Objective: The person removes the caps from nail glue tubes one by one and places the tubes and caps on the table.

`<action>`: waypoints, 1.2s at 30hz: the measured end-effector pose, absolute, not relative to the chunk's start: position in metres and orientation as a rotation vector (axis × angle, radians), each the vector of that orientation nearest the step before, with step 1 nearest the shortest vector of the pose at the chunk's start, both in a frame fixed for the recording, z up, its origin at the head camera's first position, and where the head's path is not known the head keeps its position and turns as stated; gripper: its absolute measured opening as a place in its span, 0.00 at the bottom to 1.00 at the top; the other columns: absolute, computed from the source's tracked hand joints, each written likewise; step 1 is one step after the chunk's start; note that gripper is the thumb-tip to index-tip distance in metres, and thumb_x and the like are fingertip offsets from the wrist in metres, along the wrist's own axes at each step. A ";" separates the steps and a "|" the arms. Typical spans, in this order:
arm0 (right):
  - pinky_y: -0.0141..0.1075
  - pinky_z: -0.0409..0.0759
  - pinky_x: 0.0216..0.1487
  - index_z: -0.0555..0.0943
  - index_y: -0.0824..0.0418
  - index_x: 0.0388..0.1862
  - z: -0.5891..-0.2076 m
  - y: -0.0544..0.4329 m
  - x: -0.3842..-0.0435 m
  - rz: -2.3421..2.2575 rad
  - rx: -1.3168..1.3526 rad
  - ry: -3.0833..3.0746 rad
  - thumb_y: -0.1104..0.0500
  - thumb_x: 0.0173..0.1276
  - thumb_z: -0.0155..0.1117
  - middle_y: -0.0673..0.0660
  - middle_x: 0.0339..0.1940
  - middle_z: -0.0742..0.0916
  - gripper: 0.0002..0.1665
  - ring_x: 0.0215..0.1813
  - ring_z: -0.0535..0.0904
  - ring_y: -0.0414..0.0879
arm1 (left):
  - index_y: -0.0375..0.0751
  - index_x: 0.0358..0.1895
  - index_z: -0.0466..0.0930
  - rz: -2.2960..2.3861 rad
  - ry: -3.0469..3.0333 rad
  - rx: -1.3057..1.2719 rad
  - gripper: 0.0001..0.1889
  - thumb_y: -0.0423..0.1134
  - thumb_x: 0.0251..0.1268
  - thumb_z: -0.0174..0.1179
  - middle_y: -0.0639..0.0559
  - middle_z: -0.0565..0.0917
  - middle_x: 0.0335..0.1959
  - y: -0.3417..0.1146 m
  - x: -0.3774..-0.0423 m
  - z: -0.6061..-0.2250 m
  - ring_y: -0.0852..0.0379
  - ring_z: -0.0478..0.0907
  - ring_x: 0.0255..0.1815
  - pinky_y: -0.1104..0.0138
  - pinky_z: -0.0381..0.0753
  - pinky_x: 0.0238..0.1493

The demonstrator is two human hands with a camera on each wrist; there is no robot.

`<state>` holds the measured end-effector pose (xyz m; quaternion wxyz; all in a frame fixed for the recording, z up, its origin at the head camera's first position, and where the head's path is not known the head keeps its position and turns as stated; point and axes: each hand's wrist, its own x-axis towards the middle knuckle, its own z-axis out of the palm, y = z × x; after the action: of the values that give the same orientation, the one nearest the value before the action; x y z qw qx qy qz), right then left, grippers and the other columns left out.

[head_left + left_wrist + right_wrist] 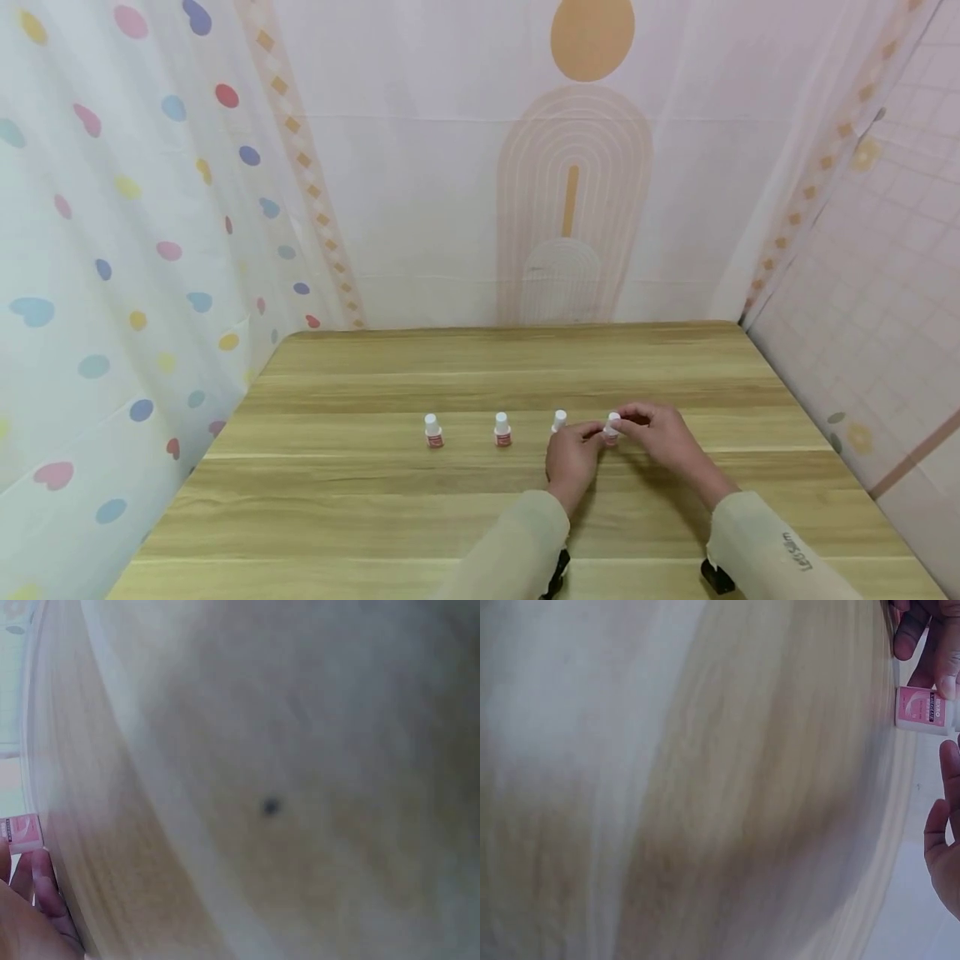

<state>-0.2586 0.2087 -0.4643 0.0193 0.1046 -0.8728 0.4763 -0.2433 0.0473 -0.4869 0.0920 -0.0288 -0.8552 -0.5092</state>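
White-capped and pink-labelled, the rightmost bottle (pixel 611 437) stands upright on the wood-grain table (pixel 337 517), at the right end of a spaced row of four look-alikes. Both hands are on it: the right hand (pixel 660 429) pinches it up at the cap, thumb to the near side, while the left hand (pixel 574 462) holds it lower from the other side, the thumb near the shoulder in the right wrist view and a finger behind. That view turns the label to the camera, though its small print is too blurred to read surely. The third bottle (pixel 560 419) is partly hidden behind the left hand, its cap showing above the knuckles. Further left, the second bottle (pixel 502 429) and the leftmost bottle (pixel 434 432) stand upright, apart from each other and from the hands. Cream sleeves (pixel 772 542) cover both forearms, dark lettering printed on the right one, and a black strap (pixel 557 575) shows below each cuff. Behind the table hangs a pale curtain (pixel 420 208) with arches and an orange disc; a white curtain (pixel 150 250) with coloured dots and hearts drapes the left side.
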 end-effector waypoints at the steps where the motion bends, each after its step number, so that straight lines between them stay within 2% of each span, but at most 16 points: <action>1: 0.42 0.78 0.47 0.87 0.61 0.45 -0.464 0.209 -0.259 1.468 0.341 -2.710 0.55 0.71 0.67 0.53 0.41 0.88 0.11 0.45 0.81 0.47 | 0.52 0.36 0.92 -1.508 -2.544 -0.093 0.05 0.42 0.59 0.70 0.63 0.89 0.35 0.047 -0.244 -0.487 0.62 0.83 0.42 0.66 0.78 0.41; 9: 0.43 0.78 0.47 0.85 0.62 0.49 -0.462 0.210 -0.257 1.490 0.355 -2.740 0.54 0.70 0.67 0.55 0.44 0.88 0.15 0.46 0.81 0.48 | 0.55 0.37 0.92 -1.507 -2.598 -0.122 0.05 0.45 0.62 0.67 0.64 0.88 0.35 0.044 -0.243 -0.484 0.62 0.83 0.41 0.67 0.78 0.38; 13: 0.42 0.77 0.47 0.85 0.62 0.47 -0.462 0.209 -0.257 1.573 0.300 -2.723 0.52 0.70 0.67 0.54 0.42 0.87 0.15 0.44 0.80 0.47 | 0.54 0.38 0.92 -1.511 -2.605 -0.129 0.05 0.44 0.64 0.67 0.63 0.89 0.34 0.043 -0.244 -0.485 0.63 0.83 0.41 0.68 0.77 0.37; 19: 0.41 0.77 0.49 0.85 0.64 0.50 -0.464 0.210 -0.258 1.627 0.312 -2.707 0.54 0.72 0.65 0.56 0.44 0.87 0.16 0.46 0.80 0.47 | 0.52 0.39 0.92 -1.491 -2.596 -0.136 0.06 0.42 0.63 0.67 0.61 0.89 0.35 0.043 -0.245 -0.485 0.63 0.83 0.41 0.68 0.78 0.37; 27: 0.41 0.76 0.50 0.83 0.67 0.53 -0.463 0.213 -0.258 1.650 0.338 -2.716 0.57 0.73 0.64 0.58 0.46 0.87 0.17 0.48 0.80 0.47 | 0.53 0.40 0.92 -1.490 -2.624 -0.117 0.06 0.42 0.63 0.67 0.62 0.89 0.36 0.044 -0.242 -0.485 0.63 0.83 0.44 0.67 0.78 0.42; 36: 0.40 0.75 0.45 0.85 0.61 0.43 -0.463 0.214 -0.259 1.591 0.241 -2.742 0.52 0.69 0.68 0.53 0.40 0.87 0.13 0.44 0.79 0.46 | 0.53 0.38 0.92 -1.514 -2.596 -0.137 0.05 0.42 0.62 0.68 0.63 0.89 0.34 0.044 -0.241 -0.487 0.64 0.83 0.43 0.67 0.78 0.42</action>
<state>-0.2587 0.2138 -0.4628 -0.0189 0.0757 -0.8624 0.5003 -0.2413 0.0437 -0.4871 0.0666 -0.0455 -0.8610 -0.5023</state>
